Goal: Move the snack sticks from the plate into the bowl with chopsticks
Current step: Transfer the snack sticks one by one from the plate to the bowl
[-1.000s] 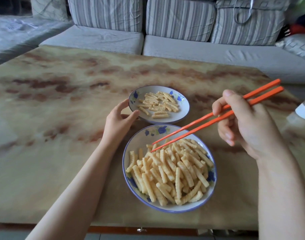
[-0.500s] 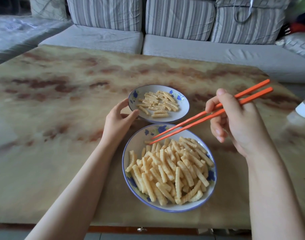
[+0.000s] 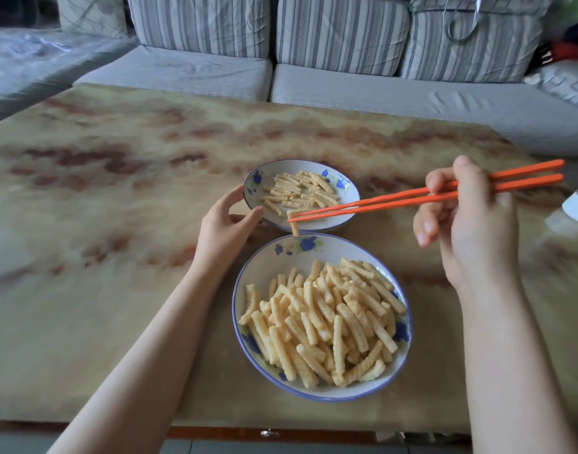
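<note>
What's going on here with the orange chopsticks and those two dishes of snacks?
A person is moving snacks between dishes on a table. The right hand holds the chopsticks, whose tips pinch one snack stick hanging at the near edge of the bowl. The left hand grips that bowl's rim. The plate nearer the person is piled with sticks; the bowl holds only a thin layer.

Chopsticks [image 3: 412, 195]: solid orange. Snack sticks [image 3: 323, 322]: pale yellow, crinkle-ridged. Plate [image 3: 264, 263] and bowl [image 3: 281, 167]: white, blue rim line, blue flower motifs with faint green. Worktop [image 3: 117, 224]: marbled beige-olive with reddish-brown blotches in bands. Sofa back cushions [image 3: 340, 31]: grey and off-white vertical stripes. Sofa seat [image 3: 412, 103]: plain grey.
</note>
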A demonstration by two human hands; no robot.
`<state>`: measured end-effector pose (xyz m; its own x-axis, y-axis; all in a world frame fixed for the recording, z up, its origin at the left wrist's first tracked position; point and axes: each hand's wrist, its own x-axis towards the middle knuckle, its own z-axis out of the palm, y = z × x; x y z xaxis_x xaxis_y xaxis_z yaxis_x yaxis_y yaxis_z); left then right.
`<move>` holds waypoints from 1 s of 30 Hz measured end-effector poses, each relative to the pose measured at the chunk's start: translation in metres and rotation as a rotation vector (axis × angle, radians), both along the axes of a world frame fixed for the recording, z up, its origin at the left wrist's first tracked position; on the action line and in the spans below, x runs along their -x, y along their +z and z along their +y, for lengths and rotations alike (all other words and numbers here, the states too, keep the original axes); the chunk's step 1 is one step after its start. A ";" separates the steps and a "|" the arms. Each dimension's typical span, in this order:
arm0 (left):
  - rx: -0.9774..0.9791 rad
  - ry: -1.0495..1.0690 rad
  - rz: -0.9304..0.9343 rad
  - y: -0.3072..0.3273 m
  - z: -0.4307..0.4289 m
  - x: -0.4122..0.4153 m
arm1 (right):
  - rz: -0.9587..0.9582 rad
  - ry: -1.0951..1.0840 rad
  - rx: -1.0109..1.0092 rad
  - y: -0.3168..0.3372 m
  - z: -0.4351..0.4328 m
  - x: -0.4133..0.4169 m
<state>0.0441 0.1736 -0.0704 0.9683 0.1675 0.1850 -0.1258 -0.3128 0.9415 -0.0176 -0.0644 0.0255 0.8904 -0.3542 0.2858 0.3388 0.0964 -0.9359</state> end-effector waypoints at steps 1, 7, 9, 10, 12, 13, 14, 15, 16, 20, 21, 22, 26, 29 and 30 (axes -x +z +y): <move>0.001 0.000 -0.003 0.000 0.000 0.000 | -0.008 -0.016 -0.023 -0.001 0.001 -0.001; 0.035 0.000 0.002 0.001 -0.001 0.002 | 0.000 -0.099 -0.016 -0.008 0.018 -0.009; 0.034 -0.001 0.000 0.001 -0.001 0.001 | 0.029 -0.083 0.046 -0.015 0.025 -0.014; 0.033 -0.002 0.000 0.001 -0.001 0.001 | 0.042 -0.064 0.072 -0.019 0.028 -0.016; 0.033 -0.002 0.002 0.000 -0.001 0.001 | 0.063 -0.024 0.115 -0.023 0.032 -0.017; 0.030 -0.003 0.001 0.000 -0.001 0.000 | 0.066 -0.011 0.127 -0.024 0.032 -0.017; 0.028 -0.003 0.000 0.000 -0.001 0.000 | 0.061 -0.006 0.132 -0.022 0.032 -0.017; 0.029 -0.003 -0.001 0.000 -0.001 0.000 | 0.052 -0.009 0.132 -0.020 0.030 -0.017; 0.029 -0.003 -0.001 0.000 -0.001 0.000 | 0.044 -0.013 0.126 -0.017 0.027 -0.016; 0.033 0.002 0.001 0.000 -0.001 0.000 | 0.022 0.023 0.122 -0.002 0.005 -0.007; 0.033 0.005 0.002 0.000 -0.001 0.000 | 0.017 0.043 0.142 0.001 -0.002 -0.004; 0.032 0.006 0.001 0.000 -0.001 0.000 | 0.014 0.064 0.167 0.004 -0.007 -0.001; 0.034 0.003 -0.002 0.000 -0.001 0.001 | 0.043 0.119 0.261 0.006 -0.017 0.006; 0.025 -0.001 -0.004 0.000 -0.001 0.000 | 0.078 0.162 0.297 0.004 -0.015 0.005; 0.019 -0.002 -0.007 0.000 -0.001 0.000 | 0.090 0.177 0.309 0.003 -0.013 0.005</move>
